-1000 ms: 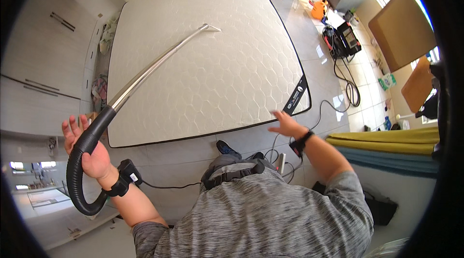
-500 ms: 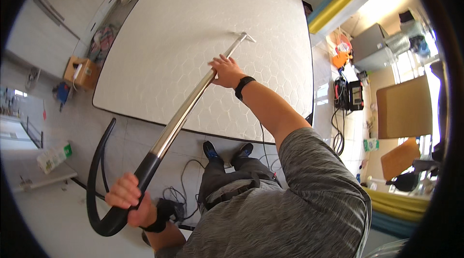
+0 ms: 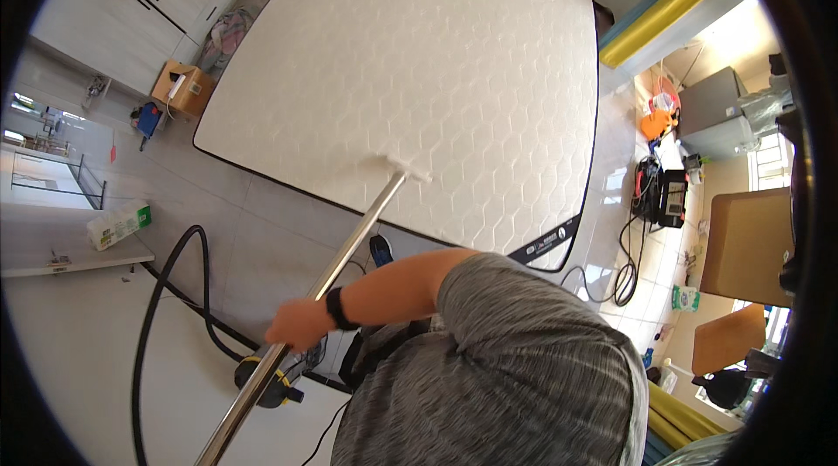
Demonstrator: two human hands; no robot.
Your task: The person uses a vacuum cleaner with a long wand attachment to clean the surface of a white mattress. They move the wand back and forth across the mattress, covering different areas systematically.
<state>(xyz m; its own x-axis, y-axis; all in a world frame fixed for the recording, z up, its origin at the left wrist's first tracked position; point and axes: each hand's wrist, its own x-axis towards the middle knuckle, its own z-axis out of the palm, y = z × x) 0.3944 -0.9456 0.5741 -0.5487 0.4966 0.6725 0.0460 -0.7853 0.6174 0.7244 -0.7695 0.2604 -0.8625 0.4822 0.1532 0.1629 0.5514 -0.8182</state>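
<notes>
My right hand (image 3: 301, 325), with a black band on its wrist, is wrapped round a shiny metal vacuum wand (image 3: 353, 243). The flat pale nozzle (image 3: 408, 168) at the wand's far end rests on the white quilted mattress (image 3: 419, 47), close to its near edge. Toward the lower left, the wand's handle end runs out of the picture. My left hand is out of view. A black hose (image 3: 142, 352) loops at the left, and a black and yellow machine (image 3: 269, 386) stands behind the wand, partly hidden.
A cardboard box (image 3: 182, 89) and a blue object (image 3: 148, 119) lie left of the mattress. At the right are a black and red machine (image 3: 665, 195), coiled black cable (image 3: 626, 284) and a large brown cardboard panel (image 3: 746, 248). A white-green package (image 3: 120, 224) is at far left.
The nozzle has come back toward me across the mattress. My right hand has moved down and left with the wand, and my left hand has left the picture.
</notes>
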